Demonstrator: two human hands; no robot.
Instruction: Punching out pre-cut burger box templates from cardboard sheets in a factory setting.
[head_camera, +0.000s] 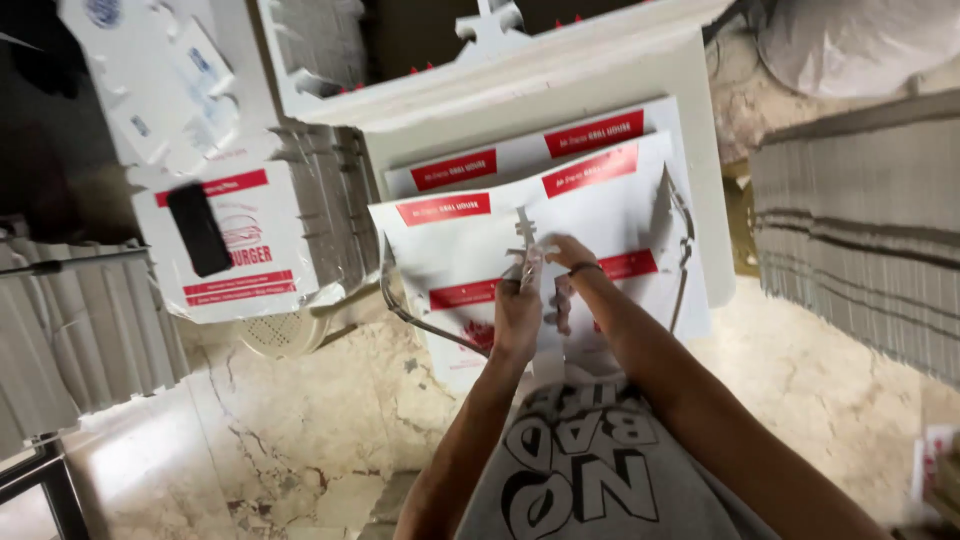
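Note:
A flat white die-cut cardboard sheet (470, 255) with red printed bands lies tilted in front of me, over similar sheets (560, 145) on a white table (700, 120). My left hand (518, 318) grips a thin strip of cardboard trim at the sheet's middle seam. My right hand (568, 275), with a dark band on the wrist, pinches the sheet just to the right of it. Both hands sit close together, almost touching. Loose curved offcuts of trim hang from the sheet's left and right edges.
A printed flat box blank (255, 290) with a black phone (198, 230) on it lies at left, over a white plastic stool (285, 330). Tall stacks of grey flat cardboard (860, 250) stand at right and others (70, 330) at left. Marble floor (300, 440) below.

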